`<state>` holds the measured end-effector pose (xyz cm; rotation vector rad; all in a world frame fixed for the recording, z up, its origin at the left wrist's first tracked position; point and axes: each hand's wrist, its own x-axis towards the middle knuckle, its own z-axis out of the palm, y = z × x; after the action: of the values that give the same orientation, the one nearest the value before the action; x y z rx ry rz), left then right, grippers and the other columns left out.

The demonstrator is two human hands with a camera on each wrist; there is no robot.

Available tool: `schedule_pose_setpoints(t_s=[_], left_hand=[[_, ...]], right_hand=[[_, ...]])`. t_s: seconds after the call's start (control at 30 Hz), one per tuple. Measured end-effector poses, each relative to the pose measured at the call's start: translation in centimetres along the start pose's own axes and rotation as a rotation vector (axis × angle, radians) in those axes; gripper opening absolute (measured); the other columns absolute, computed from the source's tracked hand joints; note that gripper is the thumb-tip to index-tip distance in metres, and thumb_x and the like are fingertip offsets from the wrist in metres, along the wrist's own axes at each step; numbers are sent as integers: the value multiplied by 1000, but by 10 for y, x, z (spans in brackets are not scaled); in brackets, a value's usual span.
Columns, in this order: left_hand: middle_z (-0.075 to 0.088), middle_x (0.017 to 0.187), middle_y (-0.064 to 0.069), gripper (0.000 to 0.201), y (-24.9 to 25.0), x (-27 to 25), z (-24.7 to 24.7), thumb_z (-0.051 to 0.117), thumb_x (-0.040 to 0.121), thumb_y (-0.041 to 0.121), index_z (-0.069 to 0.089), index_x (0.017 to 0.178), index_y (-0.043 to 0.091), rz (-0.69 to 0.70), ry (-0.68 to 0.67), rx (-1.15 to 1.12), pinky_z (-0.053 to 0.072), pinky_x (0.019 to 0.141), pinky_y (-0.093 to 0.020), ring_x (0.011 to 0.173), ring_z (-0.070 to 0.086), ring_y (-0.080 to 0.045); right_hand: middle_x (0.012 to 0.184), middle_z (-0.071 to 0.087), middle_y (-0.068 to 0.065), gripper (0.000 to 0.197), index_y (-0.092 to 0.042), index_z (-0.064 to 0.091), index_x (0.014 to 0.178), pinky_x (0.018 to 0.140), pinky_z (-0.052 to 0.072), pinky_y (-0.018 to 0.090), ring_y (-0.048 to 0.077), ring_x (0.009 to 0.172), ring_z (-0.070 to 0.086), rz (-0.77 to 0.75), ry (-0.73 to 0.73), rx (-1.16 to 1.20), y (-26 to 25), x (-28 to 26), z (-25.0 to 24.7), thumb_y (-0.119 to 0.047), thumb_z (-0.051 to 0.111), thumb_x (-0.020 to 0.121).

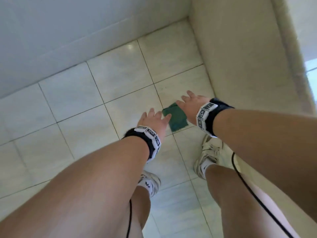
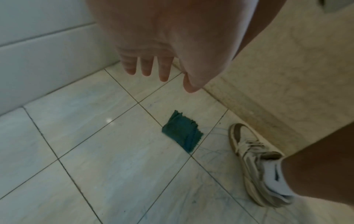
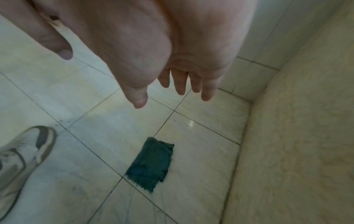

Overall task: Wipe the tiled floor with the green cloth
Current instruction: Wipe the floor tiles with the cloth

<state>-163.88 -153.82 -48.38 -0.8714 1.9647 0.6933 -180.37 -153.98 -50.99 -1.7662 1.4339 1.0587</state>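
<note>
The green cloth (image 1: 175, 118) lies folded, frayed at its edges, on the glossy tiled floor (image 1: 72, 100) near the corner where the white wall (image 1: 68, 31) meets a speckled stone wall (image 1: 240, 57), open tiles stretching left. Left hand (image 1: 153, 121) and right hand (image 1: 190, 106) hover above it, fingers straight and slightly spread, holding nothing (the wrist views show clear air beneath). A pale sneaker (image 2: 254, 163) stands just beside the cloth.

text: none legible | wristbands (image 1: 205, 115): black-and-white coded squares, no readable words | socks (image 1: 148, 184): small dark marks, unreadable
</note>
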Motion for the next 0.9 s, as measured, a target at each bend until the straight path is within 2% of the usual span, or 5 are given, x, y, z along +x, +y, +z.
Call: schedule_pose_setpoints(t_s=[0.1,0.2,0.37,0.63,0.9], left_hand=[[20,160,-9,84,8,-41,-21,49,89,9,4,158,27,24,36,-1,15,121,-50,149,7,-34],[31,154,-10,82,10,-68,-34,48,88,9,8,157,26,92,100,58,24,116,-49,145,17,-34],[30,155,-11,90,15,-93,-44,56,84,15,5,157,27,216,122,286,27,114,-46,145,18,-35],[31,154,-10,83,82,-115,-17,50,90,12,5,158,26,330,69,603,31,111,-45,145,20,-35],[20,161,-7,94,195,-127,57,57,84,9,0,158,27,291,-34,678,28,113,-47,147,16,-33]], right_hand=[[160,26,5,73,-20,19,157,116,33,49,29,152,9,20,24,80,-3,-50,-12,-25,60,96],[163,21,4,76,-22,12,158,116,32,48,28,153,6,72,35,135,-6,-90,-11,-15,54,96],[163,19,4,71,-24,8,159,117,32,47,27,153,7,215,-7,268,-28,-153,20,-15,46,100],[164,18,5,67,-23,10,159,118,30,44,26,153,6,332,-11,568,-71,-235,124,-9,37,100],[164,16,5,72,-24,8,159,116,32,46,26,153,3,415,-7,823,-102,-294,240,-6,43,99]])
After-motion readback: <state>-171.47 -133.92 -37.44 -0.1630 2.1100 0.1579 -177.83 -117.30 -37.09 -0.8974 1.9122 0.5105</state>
